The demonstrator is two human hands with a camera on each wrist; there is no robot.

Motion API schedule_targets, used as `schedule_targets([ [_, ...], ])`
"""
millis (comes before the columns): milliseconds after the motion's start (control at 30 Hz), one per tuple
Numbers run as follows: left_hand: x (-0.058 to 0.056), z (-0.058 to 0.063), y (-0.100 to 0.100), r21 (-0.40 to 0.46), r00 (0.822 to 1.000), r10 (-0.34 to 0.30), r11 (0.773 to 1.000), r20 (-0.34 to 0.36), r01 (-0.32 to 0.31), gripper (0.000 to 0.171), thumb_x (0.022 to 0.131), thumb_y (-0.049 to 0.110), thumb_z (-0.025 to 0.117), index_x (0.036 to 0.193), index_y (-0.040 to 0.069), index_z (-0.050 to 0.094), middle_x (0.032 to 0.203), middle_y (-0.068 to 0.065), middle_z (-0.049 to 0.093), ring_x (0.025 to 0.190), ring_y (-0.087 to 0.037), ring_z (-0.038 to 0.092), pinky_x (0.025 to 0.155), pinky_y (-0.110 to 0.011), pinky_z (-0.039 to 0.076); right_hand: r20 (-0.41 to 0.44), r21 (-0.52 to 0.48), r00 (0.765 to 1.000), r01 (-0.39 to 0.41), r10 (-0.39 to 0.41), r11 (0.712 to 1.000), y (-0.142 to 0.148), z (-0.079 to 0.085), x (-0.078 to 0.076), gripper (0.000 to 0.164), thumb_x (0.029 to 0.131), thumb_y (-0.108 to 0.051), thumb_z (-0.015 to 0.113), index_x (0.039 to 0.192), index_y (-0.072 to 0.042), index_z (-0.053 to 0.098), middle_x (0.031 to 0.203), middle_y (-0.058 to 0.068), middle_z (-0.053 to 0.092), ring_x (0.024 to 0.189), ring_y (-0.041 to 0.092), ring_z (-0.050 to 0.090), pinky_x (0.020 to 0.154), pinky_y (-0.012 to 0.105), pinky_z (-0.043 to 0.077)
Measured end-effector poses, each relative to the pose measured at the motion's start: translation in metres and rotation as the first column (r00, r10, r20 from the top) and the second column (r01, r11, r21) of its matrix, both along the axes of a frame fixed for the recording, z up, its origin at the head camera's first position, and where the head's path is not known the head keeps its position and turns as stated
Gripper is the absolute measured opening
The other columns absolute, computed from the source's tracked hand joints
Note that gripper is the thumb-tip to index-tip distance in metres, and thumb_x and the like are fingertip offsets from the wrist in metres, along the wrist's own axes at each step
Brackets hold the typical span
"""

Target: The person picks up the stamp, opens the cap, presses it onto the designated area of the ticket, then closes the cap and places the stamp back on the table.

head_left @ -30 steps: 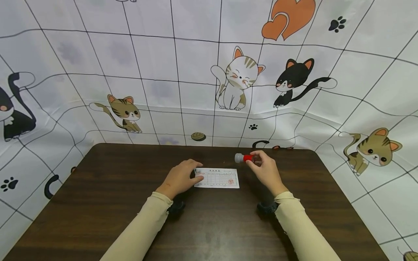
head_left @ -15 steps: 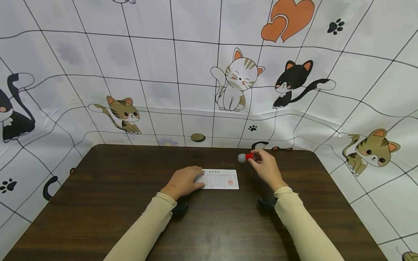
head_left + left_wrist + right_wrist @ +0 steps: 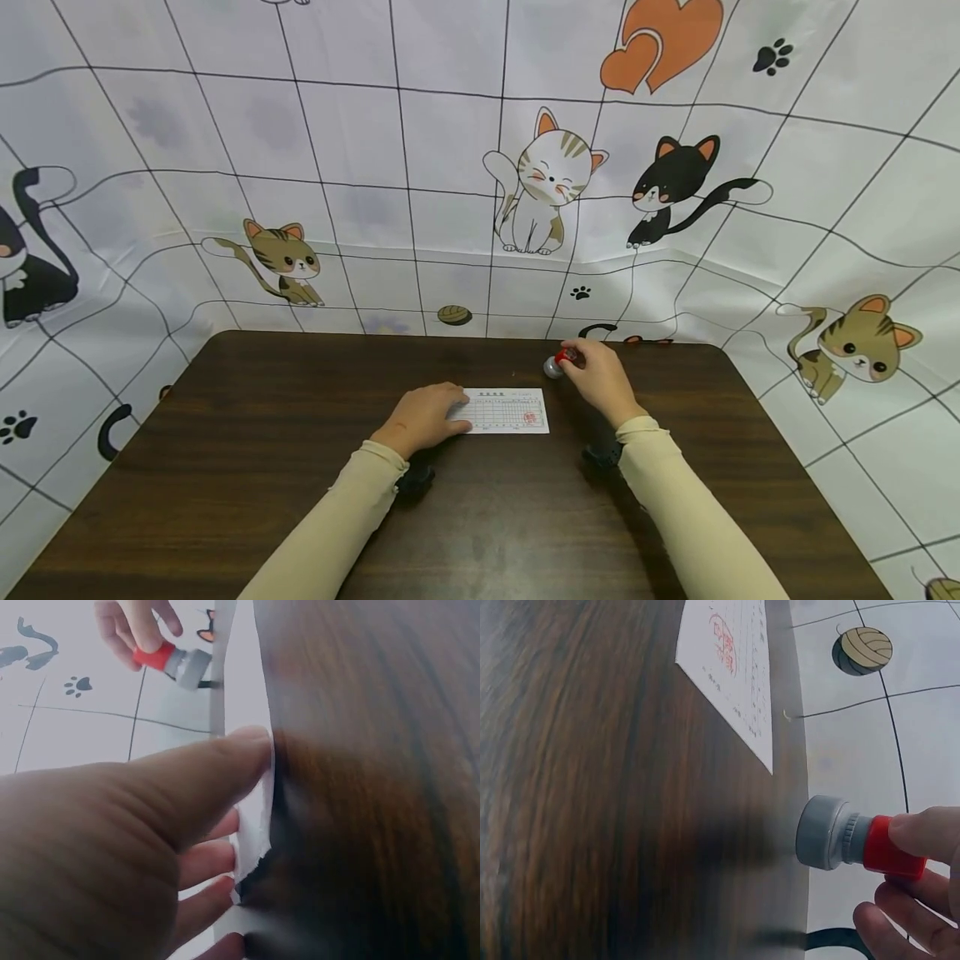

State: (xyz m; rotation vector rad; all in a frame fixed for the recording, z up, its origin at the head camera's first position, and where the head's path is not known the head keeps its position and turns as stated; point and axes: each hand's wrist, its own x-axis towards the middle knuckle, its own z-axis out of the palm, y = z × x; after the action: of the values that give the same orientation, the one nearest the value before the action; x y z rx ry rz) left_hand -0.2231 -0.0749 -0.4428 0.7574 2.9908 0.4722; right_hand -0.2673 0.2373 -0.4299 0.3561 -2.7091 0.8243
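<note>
A small white printed form [image 3: 506, 411] with a grid and a round red seal mark lies on the table. My left hand [image 3: 425, 419] rests on the form's left end; in the left wrist view the thumb [image 3: 225, 761] lies across the paper and the fingers are spread at its far side. Beyond the form's upper right corner, my right hand [image 3: 602, 382] pinches a stamp by its red handle [image 3: 891, 847] between thumb and fingers. The stamp's grey end [image 3: 823, 832] points down toward the tabletop, above the wood in the right wrist view.
The dark wooden table [image 3: 247, 467] ends at a white sheet [image 3: 450, 208] printed with cats and grid lines, which hangs behind and at both sides. Dark wrist-worn devices [image 3: 415, 481] sit under both wrists.
My left hand has come down flatter on the form's left end. The stamp has swung from lying sideways to grey end downward, as my right hand turned and shifted slightly left.
</note>
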Motion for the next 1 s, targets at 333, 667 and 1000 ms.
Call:
schedule_targets([
  [333,-0.001,0.002,0.004,-0.004,1.0,0.001,1.0,0.011,-0.001,0.046,0.089,0.036,0.082,0.126,0.009,0.073,0.129,-0.007,0.07,0.117,-0.027,0.067,0.099,-0.046,0.054,0.052,-0.019,0.998,0.035,-0.034,0.999,-0.01,-0.005,-0.004,0.035,0.096,-0.013,0.074,0.128,0.001,0.067,0.116,0.018,0.07,0.106,0.033,0.067,0.093,0.049,0.056],
  [667,-0.002,0.002,0.01,0.017,1.0,0.008,1.0,0.025,-0.008,0.05,0.089,0.035,0.082,0.13,0.009,0.071,0.131,-0.008,0.068,0.12,-0.028,0.065,0.101,-0.047,0.053,0.087,-0.09,0.994,0.072,-0.064,0.993,-0.014,-0.008,-0.005,0.034,0.096,-0.013,0.073,0.127,0.002,0.065,0.118,0.018,0.07,0.105,0.033,0.068,0.092,0.048,0.057],
  [1000,-0.002,0.002,0.011,0.015,1.0,-0.009,1.0,0.025,0.009,0.055,0.091,0.035,0.081,0.137,0.009,0.066,0.136,-0.01,0.064,0.122,-0.03,0.063,0.101,-0.049,0.052,0.112,-0.106,0.992,0.076,-0.064,0.991,-0.013,-0.008,-0.002,0.047,0.096,-0.014,0.074,0.136,0.002,0.057,0.129,0.022,0.065,0.119,0.037,0.062,0.101,0.052,0.052],
])
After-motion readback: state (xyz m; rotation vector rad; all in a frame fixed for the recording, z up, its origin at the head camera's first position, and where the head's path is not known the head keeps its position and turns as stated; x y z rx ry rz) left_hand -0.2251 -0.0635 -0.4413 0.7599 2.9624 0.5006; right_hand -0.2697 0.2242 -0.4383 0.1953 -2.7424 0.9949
